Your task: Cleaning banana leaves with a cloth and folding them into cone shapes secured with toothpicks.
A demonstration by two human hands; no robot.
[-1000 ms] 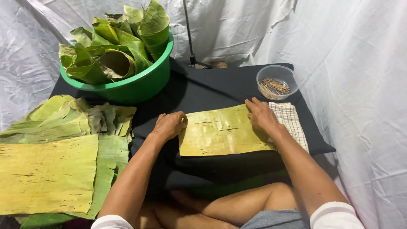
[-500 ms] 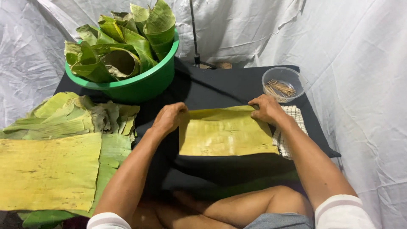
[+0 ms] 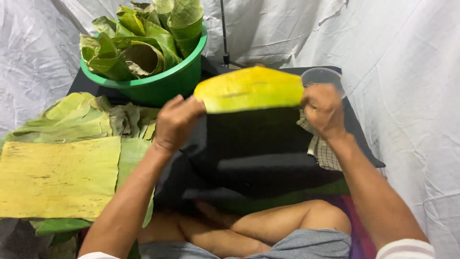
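Seated cross-legged before a low black board (image 3: 258,158), holding a yellow-green banana leaf piece (image 3: 249,89) up off the surface between both hands. Left hand (image 3: 176,122) closed on the leaf's left end, fingers curled over the edge, knuckles toward the camera. Right hand (image 3: 323,111) clamped on the leaf's right end, fingers wrapped around the edge. Leaf piece raised and bowed into an arch, upper edge rounded, bright yellow across the top and greener along the lower margin, hanging above the far half of the board and touching nothing but the two hands.

Beyond the left hand, a green plastic basin (image 3: 163,84) standing at the far left corner, packed with rolled and folded green banana leaves (image 3: 139,45). Behind the right hand, a clear round bowl (image 3: 324,75), mostly hidden by the leaf and the knuckles; contents not discernible. Beneath the right wrist, a checked cloth (image 3: 322,151) lying at the right edge of the board, partly covered by the forearm.

To the left, well apart from the hands, a flat yellowish leaf sheet (image 3: 57,175) lying on top of a stack of greener leaves (image 3: 76,117), some crumpled at the far edge near the basin. White plastic sheeting (image 3: 407,72) all around as backdrop and ground cover. A thin dark pole (image 3: 223,31) rising behind the basin. Bare knees and grey shorts (image 3: 297,244) at the bottom edge.
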